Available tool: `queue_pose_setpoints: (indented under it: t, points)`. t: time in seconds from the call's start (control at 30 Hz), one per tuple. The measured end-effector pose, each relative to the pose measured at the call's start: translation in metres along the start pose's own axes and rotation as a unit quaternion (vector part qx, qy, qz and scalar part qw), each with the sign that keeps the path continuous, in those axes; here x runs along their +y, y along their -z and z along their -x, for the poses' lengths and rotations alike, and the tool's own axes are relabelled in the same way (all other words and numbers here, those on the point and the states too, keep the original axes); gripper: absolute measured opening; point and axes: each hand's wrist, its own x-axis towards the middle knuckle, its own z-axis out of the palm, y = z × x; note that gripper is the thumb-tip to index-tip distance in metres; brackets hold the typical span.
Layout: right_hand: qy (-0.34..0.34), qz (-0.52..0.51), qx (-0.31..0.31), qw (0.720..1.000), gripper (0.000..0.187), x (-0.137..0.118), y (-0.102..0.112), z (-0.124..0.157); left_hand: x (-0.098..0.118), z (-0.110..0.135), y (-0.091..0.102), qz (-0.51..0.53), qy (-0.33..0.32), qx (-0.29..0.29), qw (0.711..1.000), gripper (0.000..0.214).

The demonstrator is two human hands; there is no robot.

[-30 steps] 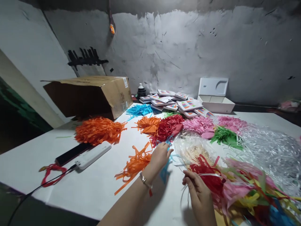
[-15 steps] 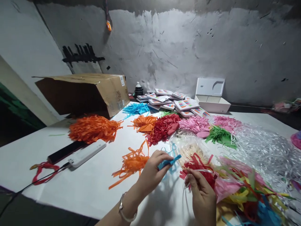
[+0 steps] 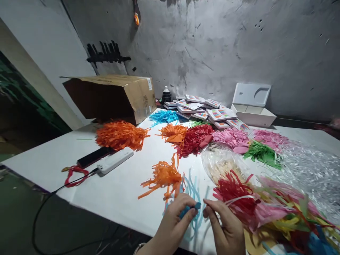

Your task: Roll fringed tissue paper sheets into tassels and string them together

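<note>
Two-handed: clamping blue fringe piece [image 3: 190, 209] betw. left hand [image 3: 172, 225] thumb & fingers; nipping thin white strip [image 3: 239, 199] w/ right hand [image 3: 225, 230] fingertips, near orange fringe bundle [image 3: 163, 175] on table [image 3: 119, 191].

A single view comes from the person's head, facing forward and tilted down across the white table [image 3: 119, 191] toward the grey wall [image 3: 212, 53] at the far side. The left hand [image 3: 172, 226] and right hand [image 3: 225, 230] sit closest, at the bottom edge, and the cardboard box [image 3: 119, 95] lies far off to the left.
</note>
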Motion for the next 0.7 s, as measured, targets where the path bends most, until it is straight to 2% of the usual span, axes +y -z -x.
queue_pose_setpoints:
  t: [0.03, 0.1, 0.2, 0.27, 0.37, 0.7]
  points:
    - [-0.014, 0.003, 0.003, 1.0, 0.018, 0.0, -0.001, 0.002, -0.002, 0.001, 0.0, 0.06, 0.061, 0.017, 0.996, 0.028]
    - [-0.034, 0.016, 0.0, 0.999, 0.019, 0.001, -0.002, 0.006, -0.004, 0.002, 0.001, 0.191, 0.175, 0.039, 0.965, 0.034]
    - [-0.034, 0.033, -0.026, 0.999, 0.017, 0.0, -0.007, 0.01, -0.002, 0.002, 0.002, 0.324, 0.261, 0.055, 0.908, 0.044]
    - [-0.028, 0.04, -0.048, 0.998, 0.018, -0.001, -0.011, 0.012, -0.001, 0.003, 0.002, 0.356, 0.274, 0.062, 0.891, 0.047]
    - [-0.019, 0.054, -0.079, 0.995, 0.018, -0.002, -0.015, 0.013, -0.004, 0.003, 0.002, 0.368, 0.276, 0.066, 0.886, 0.044]
    - [-0.016, 0.09, -0.069, 0.993, 0.019, -0.003, -0.012, 0.011, -0.011, 0.003, 0.002, 0.321, 0.262, 0.081, 0.907, 0.046]
